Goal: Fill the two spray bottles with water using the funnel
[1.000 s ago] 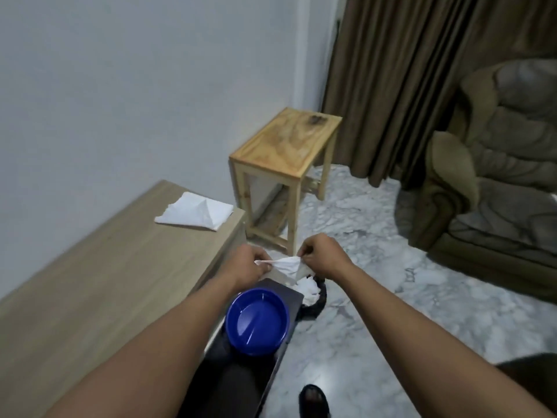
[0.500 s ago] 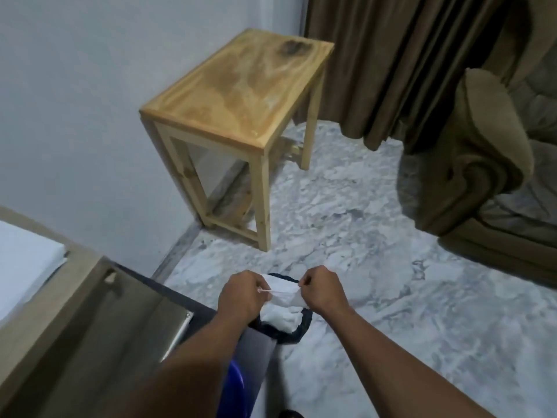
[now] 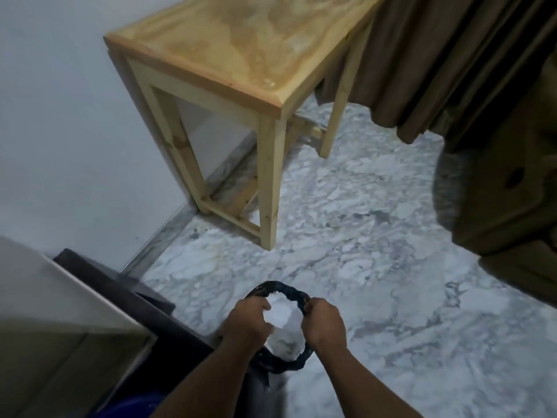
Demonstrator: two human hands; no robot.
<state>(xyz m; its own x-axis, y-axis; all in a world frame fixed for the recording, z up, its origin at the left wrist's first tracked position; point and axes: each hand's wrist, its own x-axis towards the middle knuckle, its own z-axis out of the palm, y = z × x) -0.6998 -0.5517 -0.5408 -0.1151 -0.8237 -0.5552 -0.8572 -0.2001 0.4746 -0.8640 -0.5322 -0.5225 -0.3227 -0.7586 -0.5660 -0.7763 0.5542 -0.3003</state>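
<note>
Left hand [image 3: 247,324] and right hand [image 3: 323,323] were clenched, apparently pinching 1 crumpled white tissue [image 3: 283,315] | held above round black-lined bin [image 3: 271,286] | pale wooden stool [image 3: 241,55], veined grey marble floor [image 3: 361,236], brown curtain [image 3: 437,55] lay beyond

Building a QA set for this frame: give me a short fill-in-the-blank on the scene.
1. The left hand and right hand are above the round black-lined bin, which stands on the ____.
2. The crumpled paper between the hands is ____ in colour.
3. The hanging fabric curtain beside the light wooden table is ____ in colour.
Missing words: floor; white; brown.
</note>
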